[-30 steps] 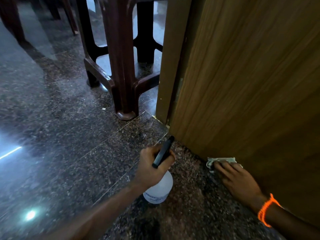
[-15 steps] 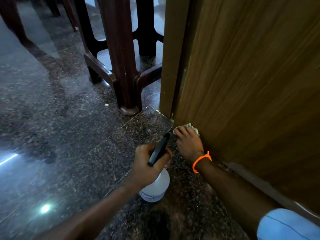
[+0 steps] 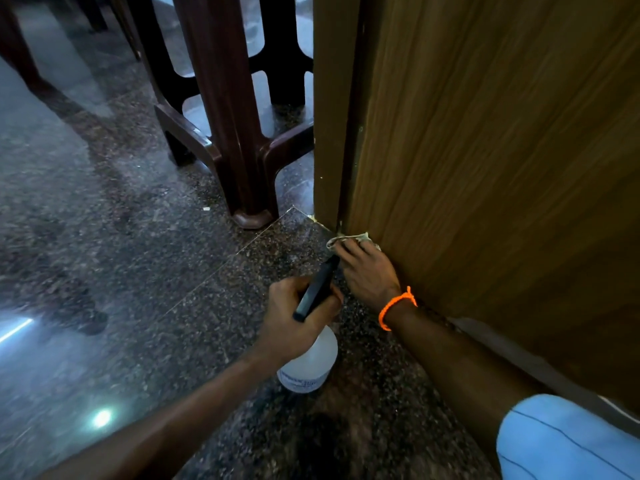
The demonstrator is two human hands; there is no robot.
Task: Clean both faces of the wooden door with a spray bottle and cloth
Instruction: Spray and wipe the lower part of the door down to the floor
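Showing a dark speckled granite floor (image 3: pixel 145 258), polished and mirroring pale lights at the left. Bearing a brown plastic stool (image 3: pixel 221 109) on its legs beside the door's bottom corner. Carrying a small pale scrap (image 3: pixel 206 209) near the stool's foot. Running in large slabs with thin seams.

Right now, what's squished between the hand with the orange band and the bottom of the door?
A pale cloth. In the head view, the right hand presses it against the bottom corner of the wooden door, just above the floor.
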